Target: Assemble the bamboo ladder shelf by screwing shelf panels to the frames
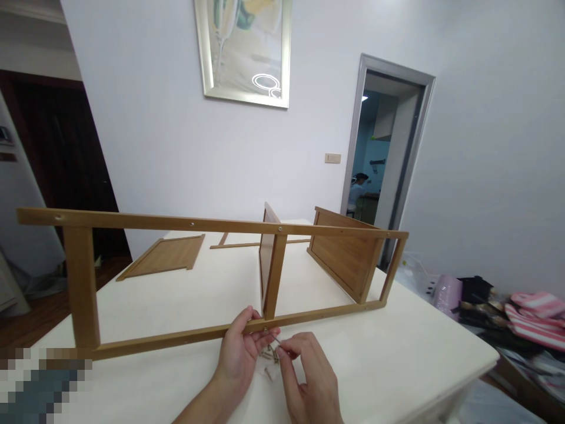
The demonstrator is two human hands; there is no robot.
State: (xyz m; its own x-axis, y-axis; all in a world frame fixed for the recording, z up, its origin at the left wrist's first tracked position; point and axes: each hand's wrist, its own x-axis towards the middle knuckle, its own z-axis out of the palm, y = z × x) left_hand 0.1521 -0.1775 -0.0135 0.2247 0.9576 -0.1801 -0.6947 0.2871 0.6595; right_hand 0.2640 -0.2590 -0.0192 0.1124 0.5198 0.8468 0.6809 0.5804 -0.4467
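A wooden shelf frame (176, 338) lies on its side on the white table (375, 359), its long rails running left to right. My left hand (241, 353) grips the lower rail near the middle upright, thumb on top and fingers underneath. Between the thumb and fingers of my right hand (309, 374) is a thin metal hex key (274, 338), its tip pointing at the rail by the middle joint. Several screws (269, 355) lie on the table below my hands, partly hidden by them. One shelf panel (267, 253) stands at the middle joint, and another panel (342, 253) stands at the right end.
A loose wooden panel (170, 257) lies at the table's back left, near a slim wooden piece (233, 244). Bags and striped pink cloth (538, 321) are piled right of the table. Beyond the doorway (355, 129) sits a person (358, 191). A framed picture (247, 53) hangs above.
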